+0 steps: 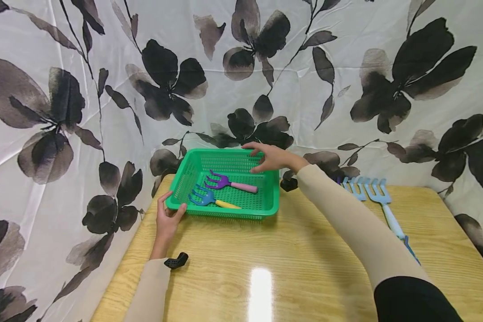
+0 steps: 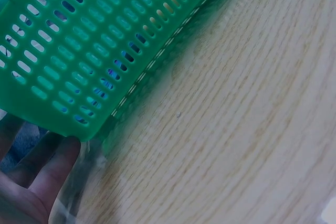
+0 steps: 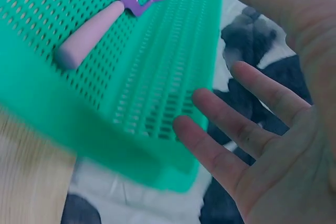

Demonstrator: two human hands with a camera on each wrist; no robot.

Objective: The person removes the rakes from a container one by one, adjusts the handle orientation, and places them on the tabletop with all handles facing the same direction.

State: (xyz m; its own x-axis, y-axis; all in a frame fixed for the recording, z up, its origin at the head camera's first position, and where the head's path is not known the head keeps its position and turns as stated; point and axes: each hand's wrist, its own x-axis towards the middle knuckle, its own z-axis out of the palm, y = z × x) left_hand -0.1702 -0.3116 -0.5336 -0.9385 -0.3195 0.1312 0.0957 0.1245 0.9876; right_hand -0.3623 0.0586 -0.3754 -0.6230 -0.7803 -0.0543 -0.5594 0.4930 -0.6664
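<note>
A green plastic basket (image 1: 225, 213) with slotted walls stands at the back left of the table. Inside lie a purple hand rake (image 1: 244, 187) with a pink handle and a blue hand rake (image 1: 207, 198) with a yellow handle. My left hand (image 1: 167, 222) holds the basket's front left corner, thumb at the front and fingers along the left side. Over the back right part of the basket reaches my right hand (image 1: 275, 158), its fingers spread and nothing in them. In the right wrist view those fingers (image 3: 215, 150) lie close to the rim; contact is unclear.
Light blue hand rakes (image 1: 386, 205) lie at the right of the wooden table (image 1: 306, 268), partly hidden by my right sleeve. A small black object (image 1: 289, 183) is just right of the basket. Behind the table hangs a floral cloth (image 1: 306, 89).
</note>
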